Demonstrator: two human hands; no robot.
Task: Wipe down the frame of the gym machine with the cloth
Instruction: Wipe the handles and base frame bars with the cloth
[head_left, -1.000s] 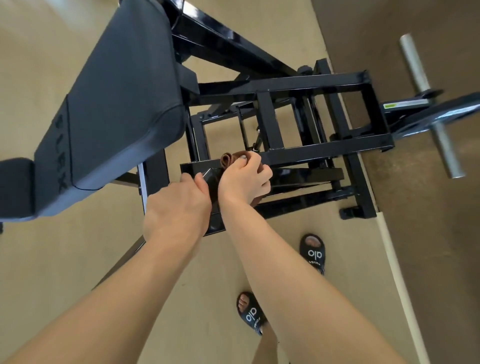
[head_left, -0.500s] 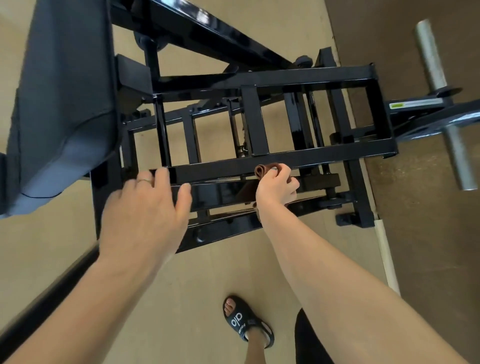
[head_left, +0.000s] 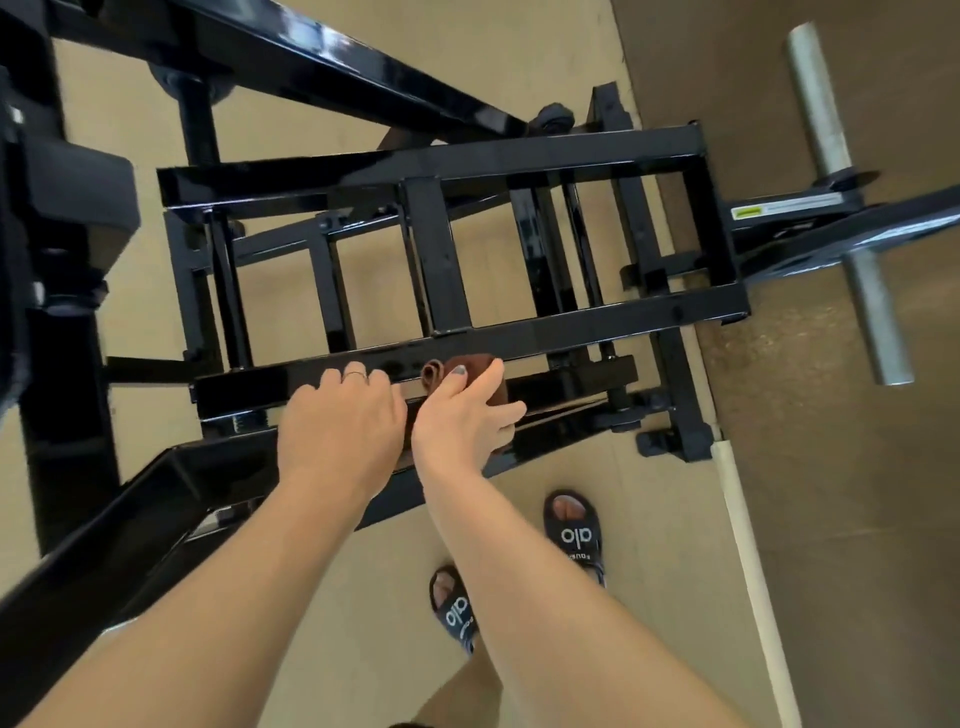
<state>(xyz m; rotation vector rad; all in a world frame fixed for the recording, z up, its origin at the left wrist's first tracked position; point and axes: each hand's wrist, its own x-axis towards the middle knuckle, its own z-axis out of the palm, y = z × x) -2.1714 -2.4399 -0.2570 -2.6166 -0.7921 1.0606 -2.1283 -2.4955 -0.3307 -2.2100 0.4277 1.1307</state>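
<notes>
A black steel gym machine frame (head_left: 597, 322) fills the upper half of the head view, seen from above. A folded brown cloth (head_left: 470, 366) lies against the frame's near crossbar. My right hand (head_left: 462, 421) grips the cloth, thumb on top, pressing it to the bar. My left hand (head_left: 343, 421) rests on the same crossbar just left of the cloth, its fingers curled over the bar's top edge; a ring shows on one finger.
A silver weight peg (head_left: 841, 197) and black lever arm (head_left: 852, 234) stick out at the right. My sandalled feet (head_left: 574, 530) stand on tan floor mat below the frame. Darker brown flooring (head_left: 857, 519) begins past a pale strip at right. A black padded part (head_left: 57, 218) sits at far left.
My left hand slid right along the crossbar until it sits beside my right hand. The view shifted right, so the padded seat has mostly left the picture. The cloth stays on the bar.
</notes>
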